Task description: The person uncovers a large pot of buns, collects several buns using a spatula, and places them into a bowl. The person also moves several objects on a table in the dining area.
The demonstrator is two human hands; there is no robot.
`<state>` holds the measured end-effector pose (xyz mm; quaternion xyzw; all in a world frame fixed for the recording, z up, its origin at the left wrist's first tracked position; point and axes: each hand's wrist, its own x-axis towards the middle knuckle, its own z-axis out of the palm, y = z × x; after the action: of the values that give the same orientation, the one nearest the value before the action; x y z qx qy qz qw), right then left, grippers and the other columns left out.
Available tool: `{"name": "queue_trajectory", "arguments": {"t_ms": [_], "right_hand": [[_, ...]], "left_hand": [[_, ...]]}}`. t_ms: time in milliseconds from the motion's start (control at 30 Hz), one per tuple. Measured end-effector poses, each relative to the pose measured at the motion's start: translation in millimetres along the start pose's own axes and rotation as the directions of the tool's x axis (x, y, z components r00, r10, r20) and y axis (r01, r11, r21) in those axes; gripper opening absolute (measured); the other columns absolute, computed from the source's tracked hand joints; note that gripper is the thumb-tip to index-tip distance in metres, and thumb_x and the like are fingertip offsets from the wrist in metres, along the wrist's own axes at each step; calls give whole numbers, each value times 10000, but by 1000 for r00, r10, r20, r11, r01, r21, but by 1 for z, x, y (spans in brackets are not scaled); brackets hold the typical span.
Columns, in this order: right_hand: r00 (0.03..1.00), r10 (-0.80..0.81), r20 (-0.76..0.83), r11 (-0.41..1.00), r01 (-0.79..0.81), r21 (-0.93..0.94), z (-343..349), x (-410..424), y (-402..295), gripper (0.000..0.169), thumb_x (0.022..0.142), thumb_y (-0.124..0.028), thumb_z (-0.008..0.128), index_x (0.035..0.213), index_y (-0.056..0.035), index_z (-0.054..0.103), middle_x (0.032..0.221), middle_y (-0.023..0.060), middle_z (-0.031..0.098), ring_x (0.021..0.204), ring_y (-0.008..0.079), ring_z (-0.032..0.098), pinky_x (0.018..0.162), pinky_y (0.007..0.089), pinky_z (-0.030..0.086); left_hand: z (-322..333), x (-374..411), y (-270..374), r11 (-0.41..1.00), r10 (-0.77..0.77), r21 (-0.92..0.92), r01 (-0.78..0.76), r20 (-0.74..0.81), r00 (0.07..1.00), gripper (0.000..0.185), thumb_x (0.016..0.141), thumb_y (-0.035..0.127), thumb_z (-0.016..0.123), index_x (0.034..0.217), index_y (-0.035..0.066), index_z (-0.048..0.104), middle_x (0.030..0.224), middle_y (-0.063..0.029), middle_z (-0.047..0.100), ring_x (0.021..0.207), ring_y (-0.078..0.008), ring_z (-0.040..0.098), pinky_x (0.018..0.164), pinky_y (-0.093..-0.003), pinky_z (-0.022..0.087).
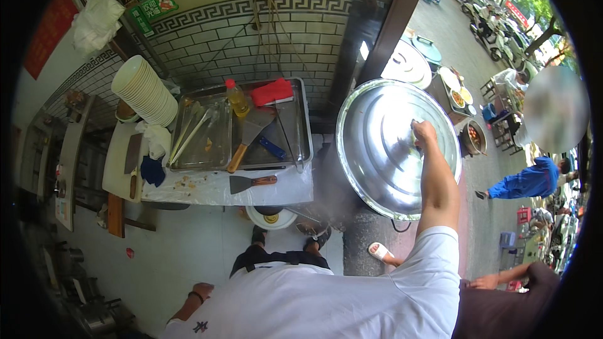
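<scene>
My right hand [425, 133] is closed around the handle of a large round metal lid [372, 150], which covers a big vessel at the right; its body is mostly hidden. My left hand [202, 290] hangs low at my left side, with a dark band on the wrist; its fingers are too foreshortened to read. Before me, metal trays [207, 127] hold a wide scraper with a wooden handle [240, 150], a blue-handled tool [272, 147], tongs, a bottle of yellow liquid [237, 99] and a red cloth [272, 92]. Another scraper [252, 183] lies on the plastic-covered edge.
A cutting board [120, 150] with a cleaver [133, 155] and a stack of bowls [143, 92] stand left of the trays. A white-lidded container [272, 219] is on the floor. Steam rises beside the big vessel. A person in dark clothing [504, 310] is close at my right.
</scene>
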<state>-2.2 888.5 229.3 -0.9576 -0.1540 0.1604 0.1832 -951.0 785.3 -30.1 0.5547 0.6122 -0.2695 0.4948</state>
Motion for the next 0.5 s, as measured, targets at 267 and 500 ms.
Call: {"name": "queue_trajectory", "arguments": {"t_ms": [267, 500], "right_hand": [[956, -41, 290, 912, -82, 401, 32, 89, 42, 131, 887, -76, 511, 846, 15, 596, 681, 137, 582, 517, 193, 522, 426, 343, 366], [943, -272, 191, 746, 81, 661, -44, 0, -71, 241, 869, -127, 563, 684, 25, 537, 564, 103, 521, 395, 163, 457, 339, 309, 309]], "left_hand": [[72, -63, 104, 959, -125, -254, 122, 3, 992, 334, 840, 351, 599, 1002, 72, 687, 911, -90, 675, 804, -211, 639, 692, -310, 520], [37, 3, 93, 978, 139, -153, -141, -22, 990, 296, 846, 244, 629, 1082, 65, 631, 920, -63, 635, 724, -206, 623, 614, -328, 532]]}}
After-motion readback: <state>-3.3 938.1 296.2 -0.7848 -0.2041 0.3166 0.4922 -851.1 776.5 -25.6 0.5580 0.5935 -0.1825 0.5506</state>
